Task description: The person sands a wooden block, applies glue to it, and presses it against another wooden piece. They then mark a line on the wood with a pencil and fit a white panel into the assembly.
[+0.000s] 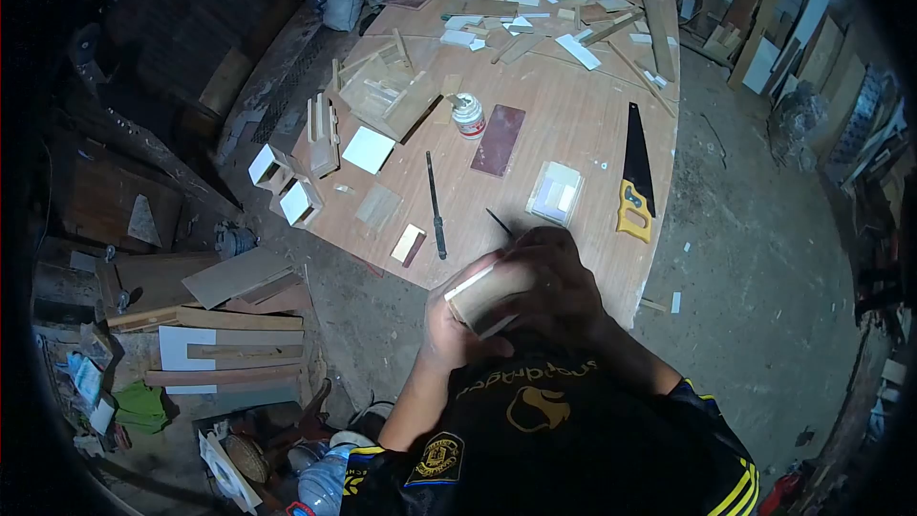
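Note:
Close to my chest, at the table's near edge, a small wooden piece with a white edge [492, 298] rests in my left hand [443, 327], whose fingers wrap round it. My right hand [564, 272] is blurred and dark over the right side of the piece; a thin dark pointed tool [499, 223] sticks out beside its fingers. What the right fingers grip is hard to make out. Just beyond the hands lies a light board with white strips [556, 193]. A long dark rod [435, 205] and a small cream block [408, 243] lie to the left.
On the table [592, 143] are a handsaw with yellow handle [634, 210], a glue jar [468, 117], a reddish sanding block [498, 140], an open wooden box [387, 96] and small white-faced boxes [298, 202]. Wood scraps [577, 51] cover the far end.

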